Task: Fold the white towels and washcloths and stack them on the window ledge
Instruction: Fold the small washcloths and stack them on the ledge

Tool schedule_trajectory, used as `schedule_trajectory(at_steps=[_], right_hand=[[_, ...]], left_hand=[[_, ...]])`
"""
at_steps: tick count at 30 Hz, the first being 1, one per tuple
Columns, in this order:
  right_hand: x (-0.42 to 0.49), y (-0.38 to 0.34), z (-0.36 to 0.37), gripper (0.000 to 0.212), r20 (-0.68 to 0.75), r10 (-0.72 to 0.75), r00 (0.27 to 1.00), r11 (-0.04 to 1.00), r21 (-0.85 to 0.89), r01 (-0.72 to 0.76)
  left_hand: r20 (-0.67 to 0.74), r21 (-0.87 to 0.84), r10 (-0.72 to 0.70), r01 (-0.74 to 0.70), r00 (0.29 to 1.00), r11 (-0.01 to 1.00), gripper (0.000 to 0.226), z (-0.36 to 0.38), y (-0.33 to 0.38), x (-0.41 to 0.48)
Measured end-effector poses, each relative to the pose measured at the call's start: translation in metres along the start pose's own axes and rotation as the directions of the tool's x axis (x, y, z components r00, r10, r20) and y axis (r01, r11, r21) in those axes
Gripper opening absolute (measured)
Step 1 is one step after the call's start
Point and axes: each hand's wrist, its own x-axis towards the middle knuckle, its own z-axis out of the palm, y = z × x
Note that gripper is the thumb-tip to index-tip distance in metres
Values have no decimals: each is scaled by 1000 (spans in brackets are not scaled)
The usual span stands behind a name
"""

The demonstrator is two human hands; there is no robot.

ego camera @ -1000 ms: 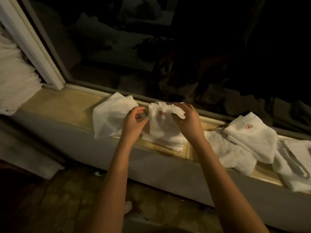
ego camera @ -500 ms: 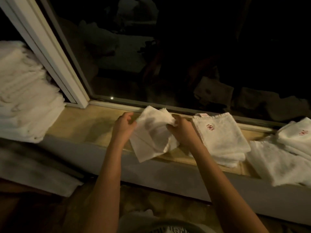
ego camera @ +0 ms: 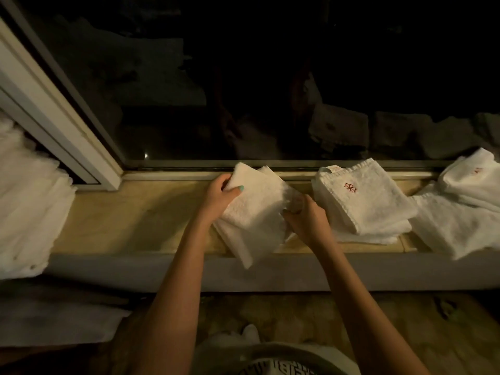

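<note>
While the partly folded washcloth [ego camera: 257, 212] lies skewed on the window ledge [ego camera: 135, 217], its near corner hanging over the front lip at six o'clock, I have both hands closed on it. My left hand [ego camera: 219, 196] grasps the corner at ten o'clock, thumb on top and fingers tucked beneath, and my right hand [ego camera: 305, 220] pinches the edge at three o'clock, fingers curled into the layers. The step, as I judge it, is to square this fold before it joins a stack. To do it well I should draw the two grips gently apart so the terry goes taut, then line up the loose layers that fan out at twelve o'clock, since soft cloth like this slips and bunches easily. The light is dim, so I would trust my fingertips on the hems more than my eyes. Next I would turn the cloth until its edges run parallel with the ledge, then press it flat with an open palm. The folded stack with the red monogram [ego camera: 362, 201] sits just beside my right hand at three o'clock, and I must not nudge it askew. The looser towels [ego camera: 454, 226] lie further along that way, and a tall towel pile [ego camera: 27, 198] stands well apart at nine o'clock
</note>
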Motion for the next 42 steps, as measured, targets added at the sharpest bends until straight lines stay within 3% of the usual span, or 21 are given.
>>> schedule_trajectory(at_steps=[4, 7, 12, 17, 19, 22, 25, 27, 29, 34, 39, 42], right_hand=[[-1, 9, 4, 27, -11, 68, 998, 997, 30, -67], [-5, 10, 4, 13, -20, 64, 998, 993, 96, -61], [-3, 11, 15, 28, -85, 121, 989, 956, 278, -93], [9, 8, 18, 29, -192, 103, 976, 980, 188, -66], [13, 3, 14, 42, -229, 8, 973, 988, 154, 28], [25, -13, 3, 54, -154, -209, 966, 958, 166, 234], [37, -28, -10, 45, -14, -292, 956, 932, 223, 287], [43, -34, -18, 20, 55, -273, 960, 927, 282, 248], [48, -33, -23, 12, 95, -266, 959, 940, 247, 236], [55, -16, -22, 15, 81, -226, 971, 974, 41, 223], [65, -7, -15, 21, 66, -191, 979, 981, -29, 193], [71, -9, -13, 21, 34, -184, 982, 981, -60, 186]], left_hand=[[45, 1, 29, -29, 999, 1000, 44, 0, 8, 13], [112, 18, -7, 5, 994, 1000, 27, -5, 7, 25], [175, -207, -65, 102, 982, 973, 19, -6, 12, 31], [258, -313, -51, 133, 965, 940, 7, -6, 21, 32], [286, -336, 10, 91, 958, 937, 7, -9, 22, 31], [330, -396, 92, 50, 939, 917, 11, -19, 25, 29], [382, -411, 169, 3, 909, 912, 13, -23, 35, 30], [385, -391, 189, -26, 904, 920, 12, -22, 41, 31], [357, -313, 167, -51, 919, 948, 6, -20, 41, 34], [385, 54, 2, -25, 923, 998, 29, -22, 12, 33], [422, 70, -53, 26, 905, 997, 27, -31, -7, 20], [360, 110, -34, -6, 933, 994, 35, -32, -8, 18]])
